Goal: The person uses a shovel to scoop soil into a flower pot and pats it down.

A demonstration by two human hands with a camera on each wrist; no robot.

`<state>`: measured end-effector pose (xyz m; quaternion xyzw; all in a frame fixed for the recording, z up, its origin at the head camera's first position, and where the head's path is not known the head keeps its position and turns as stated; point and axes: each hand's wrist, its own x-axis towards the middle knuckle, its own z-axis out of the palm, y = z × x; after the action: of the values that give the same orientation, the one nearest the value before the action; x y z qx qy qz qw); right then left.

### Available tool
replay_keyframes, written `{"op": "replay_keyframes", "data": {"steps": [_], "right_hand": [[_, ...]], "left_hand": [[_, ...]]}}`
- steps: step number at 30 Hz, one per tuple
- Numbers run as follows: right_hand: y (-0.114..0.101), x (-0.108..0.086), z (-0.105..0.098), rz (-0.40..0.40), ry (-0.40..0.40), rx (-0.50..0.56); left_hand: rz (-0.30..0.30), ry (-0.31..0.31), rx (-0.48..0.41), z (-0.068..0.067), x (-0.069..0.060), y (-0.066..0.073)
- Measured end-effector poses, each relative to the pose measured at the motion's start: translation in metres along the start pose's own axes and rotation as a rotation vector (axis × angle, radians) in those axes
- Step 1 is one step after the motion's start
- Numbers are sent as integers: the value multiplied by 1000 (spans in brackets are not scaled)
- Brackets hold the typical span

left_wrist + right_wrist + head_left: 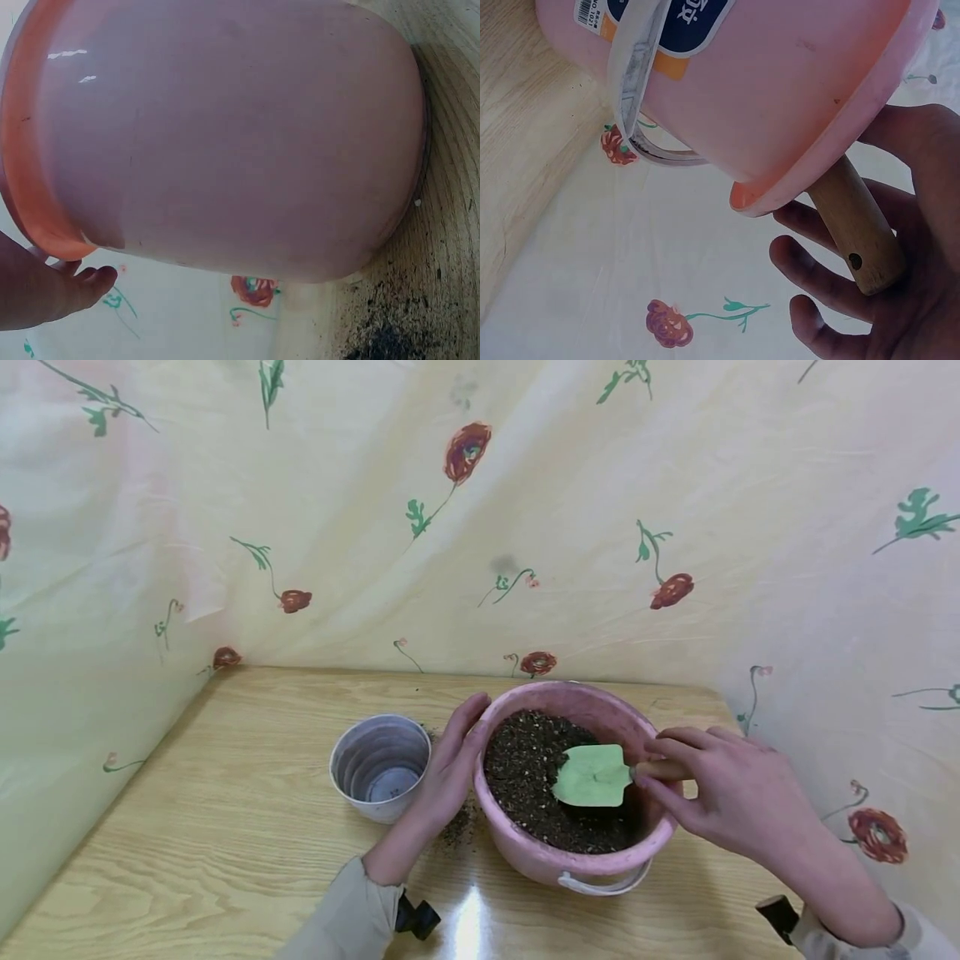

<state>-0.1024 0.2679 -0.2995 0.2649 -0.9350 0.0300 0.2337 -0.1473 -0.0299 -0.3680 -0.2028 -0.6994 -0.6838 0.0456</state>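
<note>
A pink bucket (pixel 517 847) holds dark, crumbly soil (pixel 525 768). My right hand (pixel 738 793) grips the wooden handle (pixel 855 225) of a small garden trowel at the bucket's right rim. The trowel's light green blade (pixel 592 775) lies over the soil inside, its tip touching the soil. My left hand (pixel 450 768) rests against the bucket's left rim from outside, fingers fairly straight; in the left wrist view its fingertips (pixel 101 277) show beside the rim. Left of that hand stands a grey-white plastic pot (pixel 381 768) with nothing visible inside.
Spilled soil (pixel 457 828) lies on the wooden table (pixel 225 827) between pot and bucket. The bucket's white carrying handle (pixel 607 885) hangs down on the near side. Floral cloth (pixel 360 527) encloses the back and sides of the table.
</note>
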Motion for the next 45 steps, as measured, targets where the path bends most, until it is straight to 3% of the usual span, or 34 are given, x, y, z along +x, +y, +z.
{"op": "replay_keyframes", "data": {"steps": [6,11,15,23,29,34,45], "right_hand": [[-3,3,-2,-13,-17,7],[-6,6,-4,-36,-45,17],[-8,8,-5,-7,-101,28],[-9,11,-4,52,-211,92],[-9,10,6,-22,-111,179],[-13,10,15,-86,-26,162],[-23,16,22,-83,-2,157]], "left_hand": [[-31,15,3,1,2,-1],[-115,30,25,3,3,-2],[-177,31,-4,5,3,-2],[-171,39,-60,7,4,-5],[-148,24,-63,7,3,-5],[-146,16,-45,7,3,-4],[-135,8,-31,8,1,-4]]}}
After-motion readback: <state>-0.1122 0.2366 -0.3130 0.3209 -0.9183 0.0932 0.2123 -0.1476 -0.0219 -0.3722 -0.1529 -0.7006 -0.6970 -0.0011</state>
